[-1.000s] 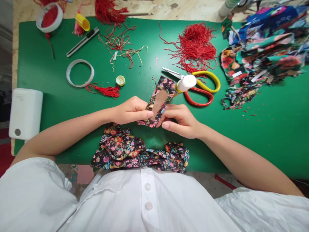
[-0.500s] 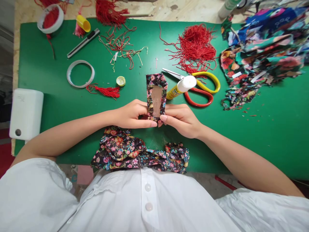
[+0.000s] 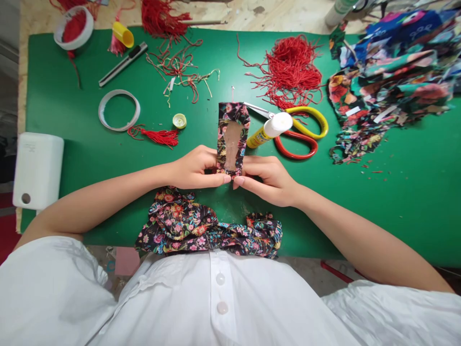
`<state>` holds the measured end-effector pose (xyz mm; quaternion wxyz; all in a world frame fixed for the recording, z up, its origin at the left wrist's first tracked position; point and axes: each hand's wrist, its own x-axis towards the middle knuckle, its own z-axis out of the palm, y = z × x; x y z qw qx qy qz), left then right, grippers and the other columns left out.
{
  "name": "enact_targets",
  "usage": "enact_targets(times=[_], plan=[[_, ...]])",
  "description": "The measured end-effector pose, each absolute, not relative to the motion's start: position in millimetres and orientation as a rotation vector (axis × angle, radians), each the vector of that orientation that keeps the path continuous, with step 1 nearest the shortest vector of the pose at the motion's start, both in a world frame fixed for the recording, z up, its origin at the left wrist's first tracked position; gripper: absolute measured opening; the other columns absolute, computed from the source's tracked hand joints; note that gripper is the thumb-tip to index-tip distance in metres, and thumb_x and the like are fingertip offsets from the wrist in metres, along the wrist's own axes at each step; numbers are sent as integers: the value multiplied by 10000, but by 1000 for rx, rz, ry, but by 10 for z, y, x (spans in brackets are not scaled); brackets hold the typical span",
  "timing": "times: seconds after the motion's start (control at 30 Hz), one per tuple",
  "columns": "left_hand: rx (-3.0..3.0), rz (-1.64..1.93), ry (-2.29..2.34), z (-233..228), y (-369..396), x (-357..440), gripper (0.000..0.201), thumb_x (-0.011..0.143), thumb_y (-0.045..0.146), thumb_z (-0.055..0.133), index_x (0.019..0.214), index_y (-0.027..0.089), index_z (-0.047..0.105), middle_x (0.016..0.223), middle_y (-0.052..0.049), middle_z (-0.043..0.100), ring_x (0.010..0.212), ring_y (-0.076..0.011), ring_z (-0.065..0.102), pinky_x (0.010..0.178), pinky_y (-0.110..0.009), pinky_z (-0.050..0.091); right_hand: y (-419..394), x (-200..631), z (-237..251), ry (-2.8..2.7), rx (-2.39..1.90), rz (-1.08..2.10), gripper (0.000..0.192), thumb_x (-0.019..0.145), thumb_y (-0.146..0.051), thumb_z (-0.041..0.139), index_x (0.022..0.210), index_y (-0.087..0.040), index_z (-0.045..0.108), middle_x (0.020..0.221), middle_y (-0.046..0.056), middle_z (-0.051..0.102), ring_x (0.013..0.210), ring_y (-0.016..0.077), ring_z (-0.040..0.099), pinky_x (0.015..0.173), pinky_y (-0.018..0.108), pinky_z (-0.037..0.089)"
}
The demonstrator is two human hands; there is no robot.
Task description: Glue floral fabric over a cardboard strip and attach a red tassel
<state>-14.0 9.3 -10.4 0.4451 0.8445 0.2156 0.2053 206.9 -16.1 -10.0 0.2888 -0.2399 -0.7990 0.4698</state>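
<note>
Between my two hands is a small rectangular piece wrapped in black floral fabric (image 3: 224, 139), its bare tan middle facing me. My left hand (image 3: 200, 168) pinches its lower left corner, thumb along the near edge. At the lower right, my right hand (image 3: 272, 180) grips it with the thumb on the same edge; the other fingers are partly hidden behind it. Just right of the piece stands a glue stick (image 3: 264, 132) with a white top. Scissors (image 3: 311, 144) with one yellow and one red handle lie beyond it. Crumpled black floral cloth (image 3: 201, 226) lies close to my body.
Red threads (image 3: 293, 67) and fabric scraps (image 3: 392, 77) are spread at the far right. On the left lie a white ring (image 3: 102, 115), a red tassel (image 3: 160, 137), a small round cap (image 3: 179, 121), a utility knife (image 3: 122, 65) and a white device (image 3: 38, 168).
The fabric-covered piece has risen slightly in view, away from my body, and tilted a little. Both thumbs have come closer together at its near edge.
</note>
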Motion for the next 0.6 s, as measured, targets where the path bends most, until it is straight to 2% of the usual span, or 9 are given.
enact_targets(times=[0.2, 0.37, 0.43, 0.5, 0.6], plan=[[2143, 596, 495, -86, 77, -99, 298, 918, 370, 569, 743, 161, 691, 709, -32, 699, 624, -111, 610, 614, -191, 435, -164, 2065, -115, -2189, -650, 1143, 345, 1012, -376, 473, 764, -169, 593, 733, 41, 608, 690, 136, 561, 650, 245, 432], [2015, 578, 587, -70, 78, -110, 413, 910, 456, 567, 629, 156, 615, 572, -4, 605, 524, -101, 539, 519, -204, 394, -231, 2053, -134, -2121, -713, 981, 215, 984, -320, 508, 806, -200, 495, 683, -5, 508, 572, 119, 462, 535, 257, 386], [1894, 564, 635, -68, 64, -120, 447, 905, 477, 573, 597, 153, 593, 526, 2, 574, 482, -93, 510, 473, -207, 373, -262, 2049, -181, -2018, -757, 813, 154, 958, -315, 539, 860, -223, 465, 691, -12, 493, 552, 123, 451, 512, 272, 389], [1759, 584, 681, -73, 45, -117, 432, 903, 487, 583, 642, 145, 622, 530, -5, 588, 487, -98, 531, 469, -209, 395, -273, 2049, -237, -1859, -870, 548, 171, 929, -358, 579, 937, -247, 449, 722, -1, 492, 586, 152, 479, 520, 303, 413], [1577, 638, 707, -85, 26, -91, 377, 908, 475, 593, 858, 117, 700, 620, -26, 642, 518, -100, 581, 483, -204, 443, -242, 2064, -280, -1688, -1119, 238, 340, 889, -464, 621, 1086, -261, 433, 846, 58, 520, 713, 217, 541, 554, 359, 456]])
